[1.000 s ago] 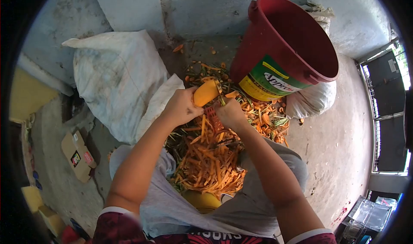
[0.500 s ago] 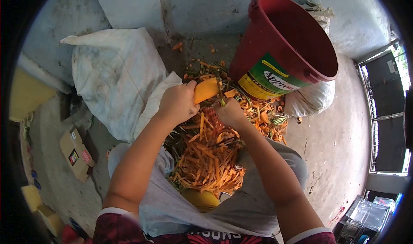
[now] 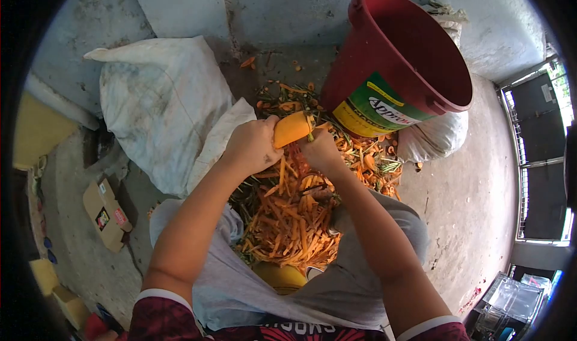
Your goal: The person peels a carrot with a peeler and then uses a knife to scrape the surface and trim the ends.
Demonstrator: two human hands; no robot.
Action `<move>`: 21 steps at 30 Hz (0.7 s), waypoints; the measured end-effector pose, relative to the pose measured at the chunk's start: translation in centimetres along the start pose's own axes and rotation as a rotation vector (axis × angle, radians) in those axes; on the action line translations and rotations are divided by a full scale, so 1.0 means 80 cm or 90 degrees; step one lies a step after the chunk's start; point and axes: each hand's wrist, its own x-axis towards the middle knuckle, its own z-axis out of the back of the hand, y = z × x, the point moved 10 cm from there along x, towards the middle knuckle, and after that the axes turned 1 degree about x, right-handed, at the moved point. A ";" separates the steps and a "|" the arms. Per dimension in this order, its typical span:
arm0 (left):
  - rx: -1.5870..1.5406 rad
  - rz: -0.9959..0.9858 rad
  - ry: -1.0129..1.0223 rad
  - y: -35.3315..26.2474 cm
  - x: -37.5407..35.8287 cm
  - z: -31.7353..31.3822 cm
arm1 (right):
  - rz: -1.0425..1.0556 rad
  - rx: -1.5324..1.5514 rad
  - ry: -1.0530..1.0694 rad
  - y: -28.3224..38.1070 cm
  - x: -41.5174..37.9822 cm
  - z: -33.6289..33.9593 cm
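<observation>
at the far left a dusty white woven sack (image 3: 159, 100) leans on the wall. your left hand (image 3: 252, 145) is curled tight around the peeled orange carrot (image 3: 293, 128), which juts out past your thumb toward the right. your right hand (image 3: 321, 150) sits just beside the carrot's tip, fingers closed on a small peeler (image 3: 310, 138) touching it. below both hands lies a heap of orange carrot peelings (image 3: 294, 221). further right stands a tilted red plastic bucket (image 3: 396, 70).

Bare concrete floor (image 3: 475, 178). A heap of orange carrot peelings (image 3: 294, 221) lies just beneath the gripping hands; a white sack (image 3: 162, 100) left, a tilted red bucket (image 3: 402, 64) right.
</observation>
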 end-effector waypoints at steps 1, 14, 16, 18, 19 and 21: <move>0.028 -0.006 -0.009 -0.003 0.000 0.004 | 0.007 -0.007 -0.003 0.003 0.000 0.001; -0.122 0.068 0.093 0.018 -0.005 -0.021 | 0.158 -0.063 -0.023 -0.003 0.022 -0.025; -0.497 0.148 0.171 0.029 -0.015 -0.052 | 0.123 0.003 -0.017 -0.004 0.028 -0.020; -0.942 0.251 0.283 0.003 -0.033 -0.070 | 0.114 0.010 -0.008 0.004 0.030 -0.014; -1.164 0.301 0.342 -0.015 -0.040 -0.074 | 0.121 -0.013 -0.006 0.010 0.031 -0.013; -1.111 0.313 0.329 -0.005 -0.039 -0.074 | 0.101 -0.062 -0.002 0.021 0.025 -0.011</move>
